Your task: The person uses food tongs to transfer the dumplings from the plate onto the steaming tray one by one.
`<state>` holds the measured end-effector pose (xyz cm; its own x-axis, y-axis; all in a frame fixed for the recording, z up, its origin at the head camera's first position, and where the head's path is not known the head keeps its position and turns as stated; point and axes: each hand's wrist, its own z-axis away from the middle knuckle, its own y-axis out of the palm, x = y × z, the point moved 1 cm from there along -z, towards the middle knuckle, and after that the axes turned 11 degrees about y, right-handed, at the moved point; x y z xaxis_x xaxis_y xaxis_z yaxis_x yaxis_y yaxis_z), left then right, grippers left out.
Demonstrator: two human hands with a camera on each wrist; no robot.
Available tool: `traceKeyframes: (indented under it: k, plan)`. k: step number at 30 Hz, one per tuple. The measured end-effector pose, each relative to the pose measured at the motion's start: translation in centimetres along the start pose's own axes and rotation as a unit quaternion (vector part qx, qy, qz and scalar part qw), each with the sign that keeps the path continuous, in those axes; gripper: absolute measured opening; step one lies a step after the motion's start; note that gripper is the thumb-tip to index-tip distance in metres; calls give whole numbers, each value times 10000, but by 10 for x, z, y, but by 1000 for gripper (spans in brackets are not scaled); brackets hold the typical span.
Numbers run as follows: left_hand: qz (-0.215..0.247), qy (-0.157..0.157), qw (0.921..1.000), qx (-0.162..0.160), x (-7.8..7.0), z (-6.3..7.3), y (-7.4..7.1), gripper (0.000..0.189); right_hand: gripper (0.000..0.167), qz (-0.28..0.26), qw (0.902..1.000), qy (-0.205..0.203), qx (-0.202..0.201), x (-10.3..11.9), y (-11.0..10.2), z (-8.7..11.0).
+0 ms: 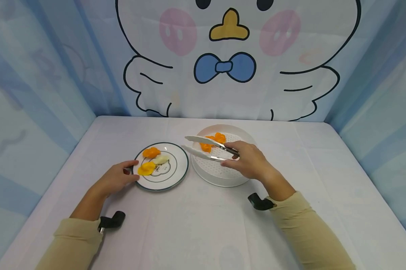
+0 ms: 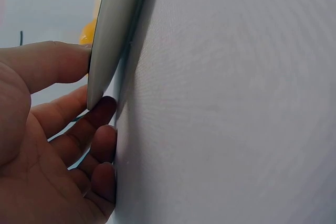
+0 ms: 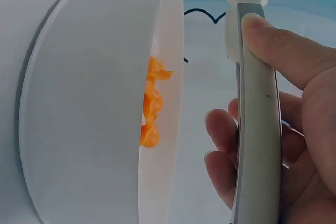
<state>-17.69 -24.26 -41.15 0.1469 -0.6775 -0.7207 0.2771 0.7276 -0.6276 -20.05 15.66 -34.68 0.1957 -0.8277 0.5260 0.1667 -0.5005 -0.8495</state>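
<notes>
My left hand (image 1: 118, 179) grips the left rim of a white plate (image 1: 176, 180) with a dark edge line. In the left wrist view its thumb presses the rim while fingers curl beneath. On the plate lie an orange dumpling-like piece (image 1: 151, 152), a yellow one (image 1: 146, 168) and a pale one (image 1: 161, 160). My right hand (image 1: 248, 159) holds metal tongs (image 3: 257, 119) with white tips. The tongs' tips are spread, nothing between them, and point left over the rim of a white round steamer tray (image 1: 223, 176). Several orange dumpling-like pieces (image 3: 152, 103) sit inside that tray.
A white cloth (image 1: 196, 228) covers the table. Behind it hangs a curtain (image 1: 223, 97) with a cartoon figure, and blue patterned curtains (image 1: 30, 112) close off both sides. Black wrist mounts (image 1: 112, 219) stick out from both sleeves.
</notes>
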Motion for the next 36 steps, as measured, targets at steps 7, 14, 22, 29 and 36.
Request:
traceKeyframes:
  k: [7, 14, 22, 29, 36]
  plan:
    - [-6, -2, 10000, 13, 2, -1, 0, 68, 64, 148, 9993, -280, 187, 12, 10, -7]
    - [45, 64, 10000, 25, 3, -2, 0, 68, 66, 416, 9975, -306, 480, 28, 19, -16]
    - [61, 115, 9999, 23, 3, -2, 0, 68, 63, 638, 9951, -538, 523, 40, 29, -27]
    - [84, 105, 9999, 19, 4, -3, 0, 68, 58, 892, 9918, -652, 637, 51, 38, -34]
    - [46, 110, 9999, -9, 6, -4, 1, 68, 59, 1028, 9907, -586, 671, 58, 43, -37]
